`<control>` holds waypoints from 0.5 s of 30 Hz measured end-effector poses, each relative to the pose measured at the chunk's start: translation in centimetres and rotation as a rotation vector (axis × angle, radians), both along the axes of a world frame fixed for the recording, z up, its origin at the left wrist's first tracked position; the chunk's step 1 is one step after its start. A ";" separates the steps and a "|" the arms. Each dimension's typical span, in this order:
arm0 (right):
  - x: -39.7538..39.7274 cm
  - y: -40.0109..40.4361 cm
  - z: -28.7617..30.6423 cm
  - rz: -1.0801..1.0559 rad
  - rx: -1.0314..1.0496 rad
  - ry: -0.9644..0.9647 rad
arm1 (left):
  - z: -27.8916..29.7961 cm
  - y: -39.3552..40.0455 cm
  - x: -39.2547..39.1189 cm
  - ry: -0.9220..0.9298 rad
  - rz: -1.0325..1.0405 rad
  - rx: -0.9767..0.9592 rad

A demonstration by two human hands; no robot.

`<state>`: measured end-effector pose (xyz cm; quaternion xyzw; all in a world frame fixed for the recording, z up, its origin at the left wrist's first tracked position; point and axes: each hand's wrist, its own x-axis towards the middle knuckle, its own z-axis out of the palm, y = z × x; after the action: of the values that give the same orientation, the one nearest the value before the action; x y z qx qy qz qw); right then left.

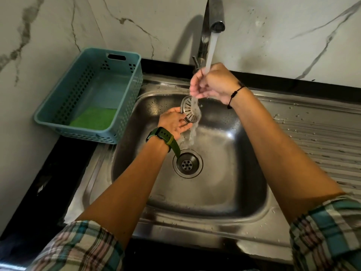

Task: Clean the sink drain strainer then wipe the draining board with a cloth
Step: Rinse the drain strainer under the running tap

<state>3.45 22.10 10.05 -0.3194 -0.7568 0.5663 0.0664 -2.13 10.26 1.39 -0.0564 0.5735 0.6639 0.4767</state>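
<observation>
The round metal drain strainer (188,109) is tilted on edge under the running water, over the steel sink (214,192). My left hand (174,122) grips its rim, thumb on top and fingers underneath. My right hand (211,83) hovers just above the strainer in the water stream with its fingers loosely bent downward, and I see nothing held in it. The open drain hole (187,163) sits below in the basin. The ribbed draining board (316,137) lies to the right, with water drops on it.
The tap (214,24) runs at the back centre. A teal plastic basket (125,106) stands left of the sink with a green pad (93,118) inside. A marble-look wall rises behind, and a black counter edge frames the sink.
</observation>
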 end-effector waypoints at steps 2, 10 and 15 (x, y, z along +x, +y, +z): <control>-0.4 0.1 -0.5 -0.054 0.047 -0.064 | 0.0 0.0 0.1 0.008 0.007 -0.003; 1.3 -0.8 -4.1 -0.136 -0.264 -0.136 | 0.2 0.0 1.2 0.507 -0.014 -0.009; 2.1 -0.1 -4.3 -0.147 -0.393 0.011 | -0.6 -0.8 1.2 0.710 -0.060 -0.061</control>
<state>5.50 21.97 5.70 -0.3773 -0.6061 0.6986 0.0482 -0.89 9.50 0.74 0.1806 0.7245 0.6101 0.2651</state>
